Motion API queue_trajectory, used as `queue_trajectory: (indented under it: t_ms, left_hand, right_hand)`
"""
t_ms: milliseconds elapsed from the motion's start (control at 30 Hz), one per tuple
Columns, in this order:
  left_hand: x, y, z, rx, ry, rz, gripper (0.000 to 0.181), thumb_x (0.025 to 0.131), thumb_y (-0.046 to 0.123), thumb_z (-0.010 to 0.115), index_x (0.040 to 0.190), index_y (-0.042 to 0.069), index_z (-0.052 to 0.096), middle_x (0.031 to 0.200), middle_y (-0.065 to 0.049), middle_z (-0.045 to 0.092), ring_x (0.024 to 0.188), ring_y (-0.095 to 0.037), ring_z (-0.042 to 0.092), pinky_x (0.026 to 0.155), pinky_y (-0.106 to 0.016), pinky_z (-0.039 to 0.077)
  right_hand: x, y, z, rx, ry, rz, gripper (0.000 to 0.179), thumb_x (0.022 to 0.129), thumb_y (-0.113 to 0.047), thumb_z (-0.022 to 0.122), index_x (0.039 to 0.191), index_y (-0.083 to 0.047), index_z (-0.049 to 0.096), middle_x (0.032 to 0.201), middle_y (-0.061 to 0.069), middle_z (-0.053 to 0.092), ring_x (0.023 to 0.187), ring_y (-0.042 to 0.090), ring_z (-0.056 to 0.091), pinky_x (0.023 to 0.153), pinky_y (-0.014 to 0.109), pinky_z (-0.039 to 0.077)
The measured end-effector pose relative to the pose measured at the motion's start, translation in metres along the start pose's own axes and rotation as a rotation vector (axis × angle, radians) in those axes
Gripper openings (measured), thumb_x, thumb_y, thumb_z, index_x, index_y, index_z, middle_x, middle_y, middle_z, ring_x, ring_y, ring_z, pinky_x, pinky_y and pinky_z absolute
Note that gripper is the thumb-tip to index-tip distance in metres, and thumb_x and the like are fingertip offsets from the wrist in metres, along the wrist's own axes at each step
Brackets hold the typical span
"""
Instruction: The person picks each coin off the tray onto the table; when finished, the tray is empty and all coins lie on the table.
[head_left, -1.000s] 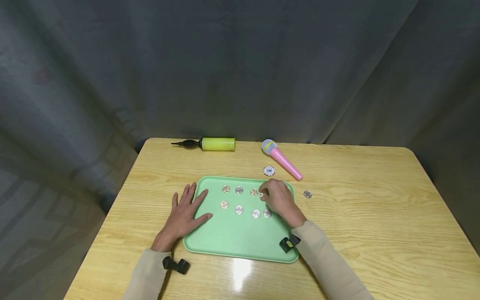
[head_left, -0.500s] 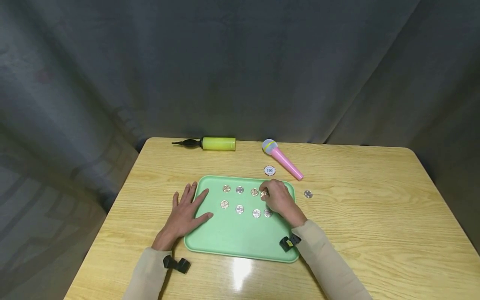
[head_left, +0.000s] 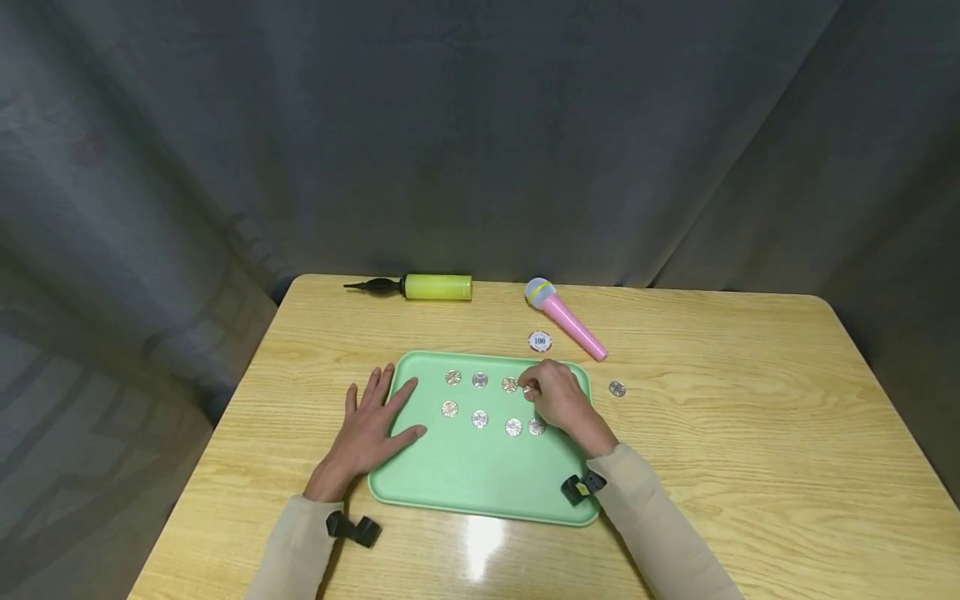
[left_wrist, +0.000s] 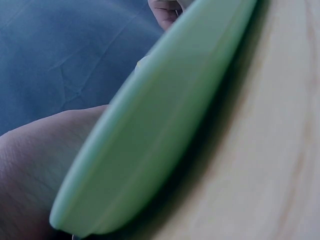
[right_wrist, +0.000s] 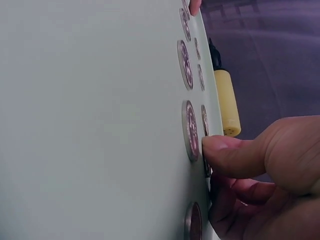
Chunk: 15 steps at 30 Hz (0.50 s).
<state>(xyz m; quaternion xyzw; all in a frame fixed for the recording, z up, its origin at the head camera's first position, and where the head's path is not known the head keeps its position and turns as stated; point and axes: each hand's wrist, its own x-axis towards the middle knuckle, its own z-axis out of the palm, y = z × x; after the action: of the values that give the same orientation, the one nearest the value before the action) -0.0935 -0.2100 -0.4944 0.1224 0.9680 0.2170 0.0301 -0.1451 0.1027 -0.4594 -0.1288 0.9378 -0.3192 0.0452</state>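
My left hand [head_left: 363, 432] lies with fingers spread over the left rim of a green tray [head_left: 465, 475]. On the tray, silver and gold-coloured coins stand in two rows, among them a gold coin [head_left: 453, 377] at the back left and a silver coin [head_left: 512, 427] in the front row. At the right end of the back row, my right hand [head_left: 558, 396] pinches a coin [head_left: 527, 389] between thumb and fingers. The right wrist view shows the thumb [right_wrist: 225, 155] on that coin's edge, with the fingers partly hidden beneath. It lies close beside its neighbour coin [right_wrist: 204, 120].
Behind the tray lie a poker chip [head_left: 540, 342] marked 100 and a pink toy microphone [head_left: 566, 321]. A yellow hand pump [head_left: 437, 287] with a black nozzle rests near the table's back edge. One more coin [head_left: 617, 389] sits on the wooden table right of the tray.
My right hand has shifted very slightly and now covers more of the coin it pinches. The left hand and the other coins stay in place.
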Motion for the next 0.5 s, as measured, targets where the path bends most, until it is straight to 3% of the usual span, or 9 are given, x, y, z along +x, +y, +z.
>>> queue_trajectory:
  t_ms: [267, 500]
  left_hand:
    - [0.0004, -0.0003, 0.0007, 0.0, 0.004, 0.004, 0.078, 0.089, 0.05, 0.065, 0.156, 0.02, 0.038, 0.168, -0.02, 0.014, 0.157, -0.043, 0.009, 0.118, -0.073, 0.003]
    - [-0.0001, -0.0011, 0.0004, -0.001, 0.012, 0.007, 0.078, 0.089, 0.05, 0.065, 0.156, 0.019, 0.038, 0.168, -0.02, 0.015, 0.156, -0.044, 0.01, 0.117, -0.073, 0.004]
  right_hand:
    - [-0.0007, 0.0011, -0.0039, -0.001, 0.023, 0.037, 0.024, 0.078, -0.006, 0.083, 0.101, -0.004, 0.077, 0.097, 0.011, 0.071, 0.083, 0.02, 0.061, 0.074, 0.036, 0.052]
    - [0.0008, -0.0026, -0.0035, -0.037, 0.085, 0.036, 0.02, 0.074, -0.002, 0.084, 0.093, -0.003, 0.077, 0.085, 0.011, 0.075, 0.076, 0.019, 0.066, 0.07, 0.036, 0.057]
